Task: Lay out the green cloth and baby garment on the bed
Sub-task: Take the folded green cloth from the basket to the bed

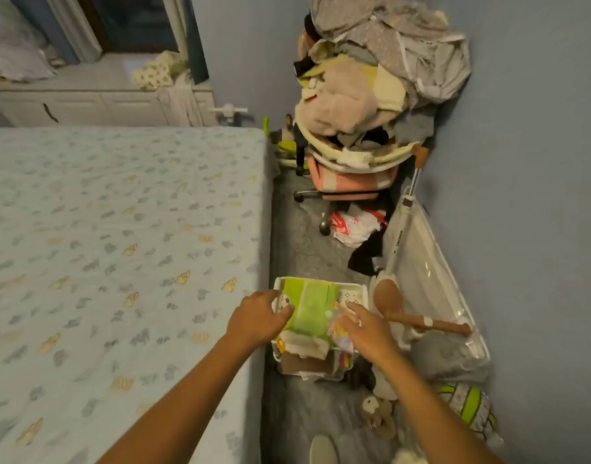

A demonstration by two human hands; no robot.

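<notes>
Both hands over white basket (352, 291) beside bed (120, 246), left hand (259, 318) and right hand (362, 329) seemingly touching green cloth (311, 306)

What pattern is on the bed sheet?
Pale blue bed sheet with small grey and yellow animal-like prints, seen in the head view.

Both bare arms reached forward and down, hands side by side.

The left hand (258, 315) was palm down with fingers curled loosely, knuckles up. The right hand (363, 326) was also palm down, fingers spread and extended forward. Both forearms ran straight from the lower edge, slightly converging, hands apart.
</notes>
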